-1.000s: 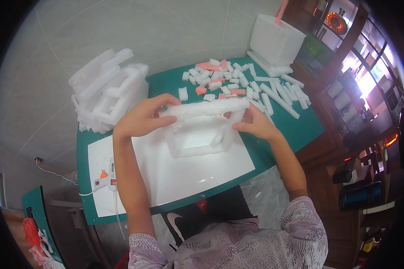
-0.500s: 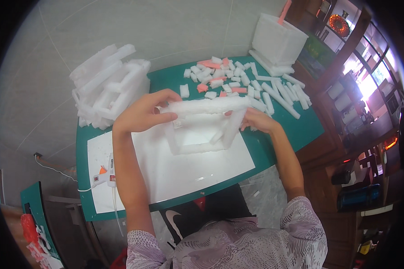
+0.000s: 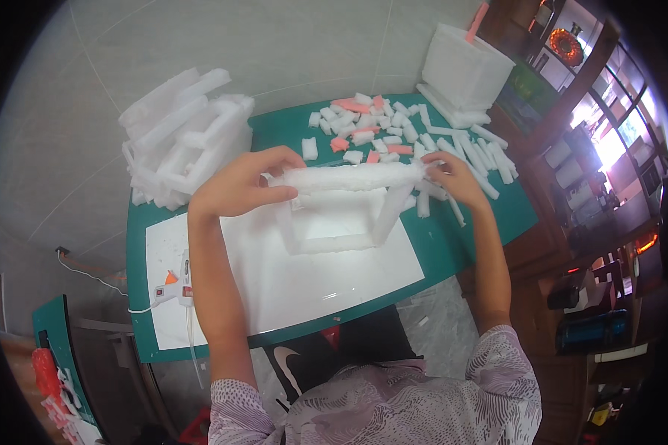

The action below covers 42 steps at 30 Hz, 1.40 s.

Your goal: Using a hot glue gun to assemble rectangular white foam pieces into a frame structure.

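Both hands hold one long white foam bar (image 3: 352, 176) mid-frame: left hand (image 3: 241, 187) w/ its grip around one end, right hand (image 3: 453, 178) the other. Bar lies left-right atop white foam frame (image 3: 334, 222), above the table (image 3: 467, 245).

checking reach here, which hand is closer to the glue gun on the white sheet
Left. The left hand holds the foam frame at its left end, on the side of the glue gun. The right hand is at the frame's far right end.

The foam frame (image 3: 341, 204) looks white, matt and grainy above a glossy white sheet (image 3: 304, 274).
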### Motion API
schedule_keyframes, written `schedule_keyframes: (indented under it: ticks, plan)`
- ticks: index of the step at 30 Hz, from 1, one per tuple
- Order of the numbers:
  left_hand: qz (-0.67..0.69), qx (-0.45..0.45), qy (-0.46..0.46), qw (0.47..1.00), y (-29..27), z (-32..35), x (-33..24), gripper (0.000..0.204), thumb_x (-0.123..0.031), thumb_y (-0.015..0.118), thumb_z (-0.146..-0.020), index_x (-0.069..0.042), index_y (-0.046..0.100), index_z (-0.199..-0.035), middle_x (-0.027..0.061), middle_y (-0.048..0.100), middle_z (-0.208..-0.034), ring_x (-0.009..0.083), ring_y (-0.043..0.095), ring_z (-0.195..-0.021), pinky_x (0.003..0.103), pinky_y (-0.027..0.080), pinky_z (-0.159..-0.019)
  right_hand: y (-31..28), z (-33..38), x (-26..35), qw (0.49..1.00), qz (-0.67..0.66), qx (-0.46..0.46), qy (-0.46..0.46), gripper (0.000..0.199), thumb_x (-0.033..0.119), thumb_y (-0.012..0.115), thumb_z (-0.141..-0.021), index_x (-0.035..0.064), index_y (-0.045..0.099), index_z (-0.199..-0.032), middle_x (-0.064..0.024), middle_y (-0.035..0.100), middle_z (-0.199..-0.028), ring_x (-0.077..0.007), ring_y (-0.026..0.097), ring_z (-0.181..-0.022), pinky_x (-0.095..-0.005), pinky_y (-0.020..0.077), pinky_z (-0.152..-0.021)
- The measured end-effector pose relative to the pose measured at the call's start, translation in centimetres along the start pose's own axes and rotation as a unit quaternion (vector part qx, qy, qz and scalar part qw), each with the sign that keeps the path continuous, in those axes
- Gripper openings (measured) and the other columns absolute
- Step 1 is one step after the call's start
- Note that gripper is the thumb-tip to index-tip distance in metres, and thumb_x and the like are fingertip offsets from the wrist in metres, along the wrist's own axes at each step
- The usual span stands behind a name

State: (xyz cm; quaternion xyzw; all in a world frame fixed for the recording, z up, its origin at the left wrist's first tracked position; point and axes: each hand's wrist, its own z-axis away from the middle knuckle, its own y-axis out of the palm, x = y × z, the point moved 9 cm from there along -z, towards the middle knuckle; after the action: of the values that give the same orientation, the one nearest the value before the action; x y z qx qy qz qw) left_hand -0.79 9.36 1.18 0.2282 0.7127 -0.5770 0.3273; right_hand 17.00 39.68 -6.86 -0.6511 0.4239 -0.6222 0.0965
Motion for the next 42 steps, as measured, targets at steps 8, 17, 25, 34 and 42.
schedule_keyframes:
  ticks: [8, 17, 25, 34, 42]
  plan:
    - [0.009, 0.003, 0.014, 1.000, 0.3, -0.4, -0.4, 0.030, -0.017, 0.069, -0.082, -0.011, 0.061, -0.111, -0.0004, 0.062, -0.104, 0.0123, 0.055, -0.089, 0.024, 0.043, -0.070, -12.9, 5.8, -8.1, 0.933, 0.100, -0.314, 0.145, 0.038, 0.016, 0.064, -0.085, 0.0039, 0.060, -0.121, -0.0149, 0.063, -0.112, -0.0199, 0.066, -0.074, -0.0306, 0.0539, -0.065]
    - [-0.031, -0.020, 0.012, 0.999, -0.1, 0.5, 0.2, 0.032, -0.023, 0.068, -0.083, -0.010, 0.060, -0.111, 0.0026, 0.063, -0.099, 0.0159, 0.056, -0.085, 0.029, 0.047, -0.070, 2.8, 4.9, 12.1, 0.966, -0.237, -0.025, -0.096, 0.071, 0.014, 0.069, -0.083, 0.0092, 0.036, -0.146, -0.0125, 0.045, -0.139, -0.0251, 0.049, -0.122, -0.0367, 0.0441, -0.098]
    - [-0.047, -0.032, 0.042, 0.998, -0.3, 0.3, -0.8, 0.033, -0.023, 0.068, -0.083, -0.009, 0.060, -0.113, 0.0037, 0.065, -0.103, 0.0168, 0.058, -0.088, 0.029, 0.047, -0.070, 3.9, 5.3, 13.0, 0.975, -0.134, -0.121, -0.127, 0.049, 0.005, 0.067, -0.082, 0.0063, 0.054, -0.130, -0.0080, 0.058, -0.125, -0.0169, 0.056, -0.097, -0.0275, 0.0490, -0.079]
    - [0.026, -0.029, 0.020, 0.999, -0.8, 0.6, -1.1, 0.032, -0.019, 0.067, -0.084, -0.009, 0.062, -0.114, 0.0053, 0.062, -0.111, 0.0170, 0.057, -0.095, 0.026, 0.051, -0.081, 3.9, 5.5, 13.4, 0.983, -0.099, -0.109, -0.105, 0.046, 0.004, 0.065, -0.082, 0.0057, 0.056, -0.128, -0.0096, 0.059, -0.123, -0.0189, 0.057, -0.098, -0.0268, 0.0490, -0.079]
    - [0.005, -0.054, 0.019, 0.998, -1.5, 1.4, -1.8, 0.033, -0.023, 0.068, -0.085, -0.009, 0.064, -0.114, 0.0058, 0.063, -0.110, 0.0168, 0.059, -0.092, 0.026, 0.052, -0.079, 4.1, 5.3, 14.1, 0.986, -0.090, -0.090, -0.110, 0.049, 0.005, 0.065, -0.084, 0.0052, 0.053, -0.131, -0.0096, 0.057, -0.126, -0.0165, 0.056, -0.098, -0.0273, 0.0492, -0.083]
